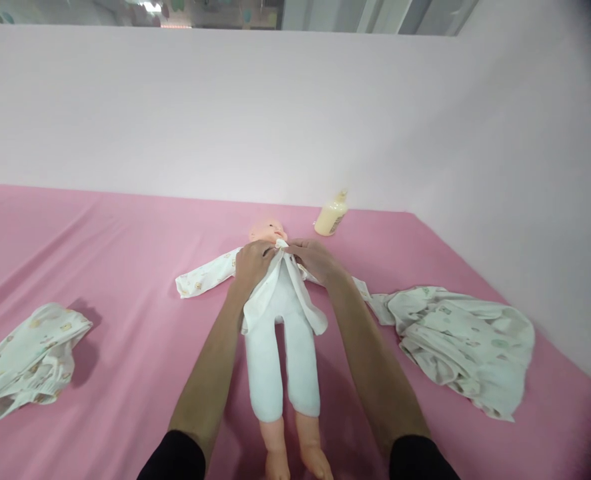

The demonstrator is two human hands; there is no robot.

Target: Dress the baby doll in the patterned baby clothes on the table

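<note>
Item: baby doll (266,373), lying on its back along the middle of a pink sheet (135,373), head toward the white wall (175,113). Head and feet are looking smooth and moulded, like hard plastic; torso and legs are showing as soft, plump, padded white fabric.

Item: baby jacket (261,301), thin and cotton-like, its sleeves spreading sideways with small prints. The plain white fronts are flaring open below the neck in an inverted V.

Item: left hand (253,263), closing at the collar; its fingers seem to be pinching the jacket's edge, tips partly hidden.

Item: right hand (315,259), meeting it there, thumb and forefinger pinching the collar cloth.

Item: printed garment (30,360), folding loosely at the left.

Item: printed cloth (468,343), bunching in soft creases at the right, apparently touching the jacket's sleeve end.

Item: pump bottle (331,217), pale yellow, rounded, standing near the doll's head.

Risks, judged: loosening fingers could be letting the slack fronts slip apart; uneven pulling could be skewing the collar or dragging the doll; the sleeve could be snagging on the bunched cloth.
</note>
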